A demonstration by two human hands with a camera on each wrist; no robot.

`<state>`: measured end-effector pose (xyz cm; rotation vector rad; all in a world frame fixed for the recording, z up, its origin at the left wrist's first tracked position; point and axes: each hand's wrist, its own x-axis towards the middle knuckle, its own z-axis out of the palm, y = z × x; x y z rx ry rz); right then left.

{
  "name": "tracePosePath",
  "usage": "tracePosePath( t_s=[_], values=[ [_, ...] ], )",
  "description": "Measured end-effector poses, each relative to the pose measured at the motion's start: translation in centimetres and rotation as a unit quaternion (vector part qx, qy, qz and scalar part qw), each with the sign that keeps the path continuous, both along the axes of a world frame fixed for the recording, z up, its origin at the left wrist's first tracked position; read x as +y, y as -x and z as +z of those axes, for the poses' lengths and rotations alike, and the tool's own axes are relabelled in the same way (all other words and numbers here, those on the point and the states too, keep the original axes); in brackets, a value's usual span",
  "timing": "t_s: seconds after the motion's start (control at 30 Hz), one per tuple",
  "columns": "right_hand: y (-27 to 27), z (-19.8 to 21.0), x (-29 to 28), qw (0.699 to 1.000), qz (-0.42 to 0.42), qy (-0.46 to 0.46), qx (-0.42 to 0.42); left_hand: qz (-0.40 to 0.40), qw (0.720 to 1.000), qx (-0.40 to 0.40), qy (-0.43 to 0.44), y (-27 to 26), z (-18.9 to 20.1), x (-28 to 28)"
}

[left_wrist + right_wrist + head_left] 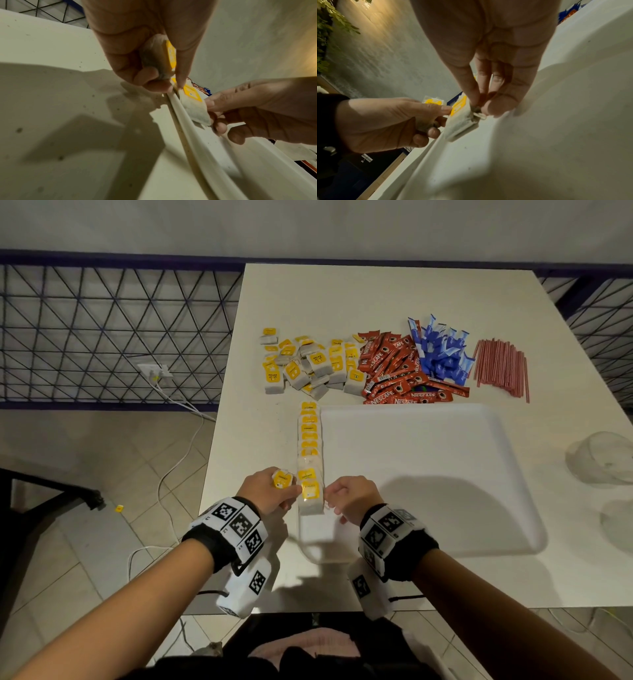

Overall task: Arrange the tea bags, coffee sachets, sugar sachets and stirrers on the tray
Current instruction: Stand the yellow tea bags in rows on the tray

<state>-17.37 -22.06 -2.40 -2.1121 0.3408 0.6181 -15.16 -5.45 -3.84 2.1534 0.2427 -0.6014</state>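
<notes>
A row of yellow-labelled tea bags (310,436) runs along the left edge of the white tray (428,474). My right hand (331,498) pinches the right edge of the nearest tea bag (310,496) in that row, seen close up as a tea bag (464,121) between its fingertips. My left hand (291,494) grips a spare tea bag (282,479) and touches the nearest bag's left side; the spare tea bag (161,58) lies in its curled fingers. Behind the tray lie a tea bag heap (308,364), red coffee sachets (397,371), blue sugar sachets (442,350) and pink stirrers (501,368).
Clear plastic cups (599,457) lie at the table's right edge beside the tray. The table's left edge (219,440) drops to a tiled floor with white cables (178,460). A dark mesh railing (102,330) stands behind.
</notes>
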Motion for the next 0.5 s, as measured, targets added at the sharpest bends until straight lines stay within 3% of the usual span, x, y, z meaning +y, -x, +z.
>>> tracePosePath(
  t_s=[0.5],
  values=[
    [-1.0,-0.7,0.3,1.0,-0.014,0.011,0.01,0.016,0.999,0.006,0.031,-1.2,0.2,-0.6]
  ],
)
